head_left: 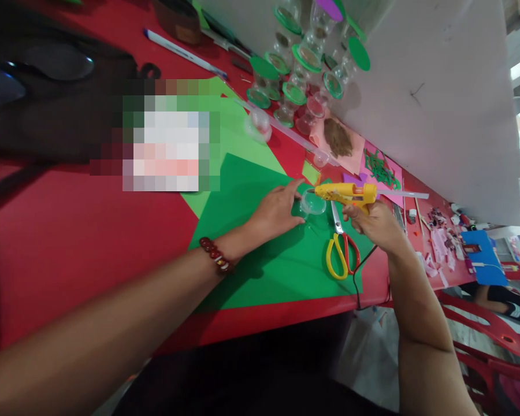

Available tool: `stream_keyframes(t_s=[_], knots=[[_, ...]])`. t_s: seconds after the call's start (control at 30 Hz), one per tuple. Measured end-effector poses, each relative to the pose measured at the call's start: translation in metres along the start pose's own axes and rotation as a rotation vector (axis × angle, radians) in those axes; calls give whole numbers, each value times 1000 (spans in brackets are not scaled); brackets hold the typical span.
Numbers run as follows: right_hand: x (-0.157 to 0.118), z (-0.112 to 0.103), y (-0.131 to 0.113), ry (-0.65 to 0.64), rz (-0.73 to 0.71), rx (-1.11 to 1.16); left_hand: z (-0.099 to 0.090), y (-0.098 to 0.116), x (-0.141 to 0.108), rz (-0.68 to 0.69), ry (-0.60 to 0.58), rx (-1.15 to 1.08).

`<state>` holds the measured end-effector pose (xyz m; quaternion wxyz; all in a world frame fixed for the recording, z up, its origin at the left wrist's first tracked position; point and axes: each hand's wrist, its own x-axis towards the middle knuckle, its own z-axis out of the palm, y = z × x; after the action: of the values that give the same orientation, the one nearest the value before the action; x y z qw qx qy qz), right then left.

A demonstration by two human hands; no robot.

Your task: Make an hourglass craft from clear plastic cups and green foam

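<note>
My right hand (pixel 375 222) is wrapped round the handle of a yellow hot glue gun (pixel 344 193). A translucent glue stick (pixel 409 195) juts from its back end, and its nozzle points left, over the rim of a small clear plastic cup (pixel 314 203). My left hand (pixel 275 211), with a dark bead bracelet (pixel 215 254) on the wrist, grips that cup from the left between thumb and fingers. Below the gun, scissors (pixel 340 248) with one yellow and one red handle lie on a dark green sheet (pixel 251 277).
Clear cups with green lids (pixel 303 63) stand stacked against the pale wall. Behind the cup are brown material on a peach sheet (pixel 316 138) and green shreds (pixel 380 167). A black cord (pixel 357 289) trails from the gun side. A marker (pixel 184 53) and black bag (pixel 69 110) lie left.
</note>
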<state>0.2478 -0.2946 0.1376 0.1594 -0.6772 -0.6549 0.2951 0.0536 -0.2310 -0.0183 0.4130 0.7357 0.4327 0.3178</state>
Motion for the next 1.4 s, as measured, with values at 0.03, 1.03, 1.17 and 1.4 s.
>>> stream_keyframes(t_s=[0.03, 1.03, 1.17, 1.4], knots=[[0, 0, 0, 1, 2, -3, 0, 0, 0, -4, -2, 4], [7, -5, -4, -37, 50, -20, -1, -3, -2, 35, 12, 50], [9, -6, -1, -52, 42, -17, -1, -4, -2, 34, 3, 55], [8, -5, -8, -39, 17, 1, -2, -2, -2, -4, -8, 94]])
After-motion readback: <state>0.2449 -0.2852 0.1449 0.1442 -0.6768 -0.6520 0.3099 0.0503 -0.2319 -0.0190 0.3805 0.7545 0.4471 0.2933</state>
